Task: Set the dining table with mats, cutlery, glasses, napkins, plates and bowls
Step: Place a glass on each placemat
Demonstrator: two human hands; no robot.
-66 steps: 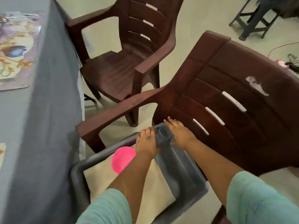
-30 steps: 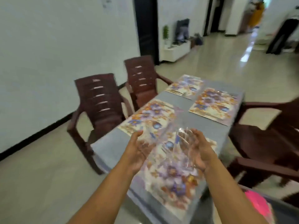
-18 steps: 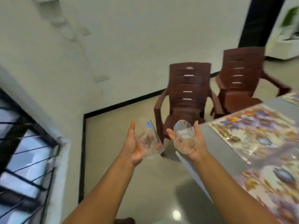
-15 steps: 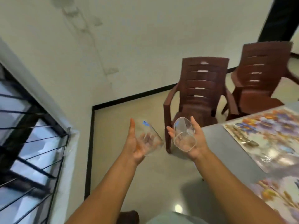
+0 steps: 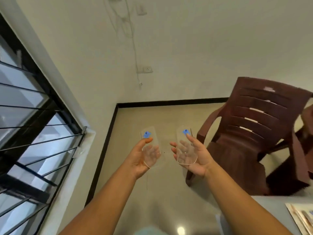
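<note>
Since half a second ago the view is swinging further away from the desk: the floral mats that were filling the right of the frame are now only a sliver at the lower right, and the two glasses, then tipped with their mouths toward the camera, are now standing nearly upright in the hands.

The left hand (image 5: 141,157) is holding the left glass (image 5: 149,146) at centre frame, thumb pressing near its blue sticker and the fingers (image 5: 151,152) curling round the far side, showing through the clear wall. The right hand (image 5: 194,156) is cradling the right glass (image 5: 185,146) just beside it, fingers wrapped behind and the thumb along the right edge. The two glasses are apart, with a gap of bare floor showing between them, and both are being carried in the air above the floor, not over the desk.

The desk (image 5: 271,211) is lying to the lower right of the frame, with the edge of a mat (image 5: 299,216) on it, behind the right forearm. A brown chair (image 5: 254,138) is standing at the right, close to the right hand.

So the placing spot is lying to the right of both hands, and the right hand is the nearer one; I would guess its glass is going down first. Each glass's long axis is running roughly vertical, so little turning seems needed before setting down. The mouths appear to be at the lower end, though with clear glass I cannot be sure.
</note>
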